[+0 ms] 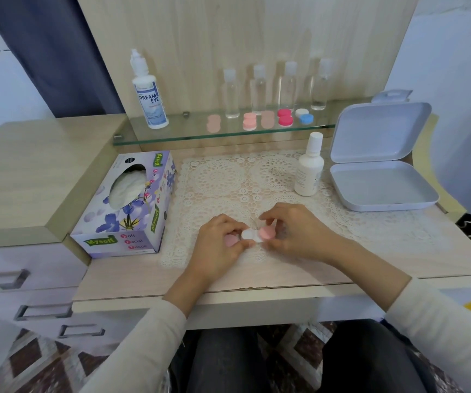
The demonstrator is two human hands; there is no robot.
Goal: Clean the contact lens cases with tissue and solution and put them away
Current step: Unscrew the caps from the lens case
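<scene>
A contact lens case point(252, 234) with a white body and a pink cap lies between my hands over the lace mat point(228, 177). My left hand point(220, 245) pinches its white left end, and a second pink cap point(231, 240) shows under the fingers. My right hand point(294, 231) grips the pink cap on the right end. A small white solution bottle point(309, 165) stands on the mat to the right. The tissue box point(132, 202) sits at the left. An open grey storage box point(379, 163) lies at the right.
A glass shelf point(189, 131) at the back holds a tall Dream Eye solution bottle point(148, 92), several clear bottles point(231, 95), and more lens cases in pink point(249, 121), red point(285, 117) and white-blue point(304, 116). Drawers point(16, 279) sit at the lower left.
</scene>
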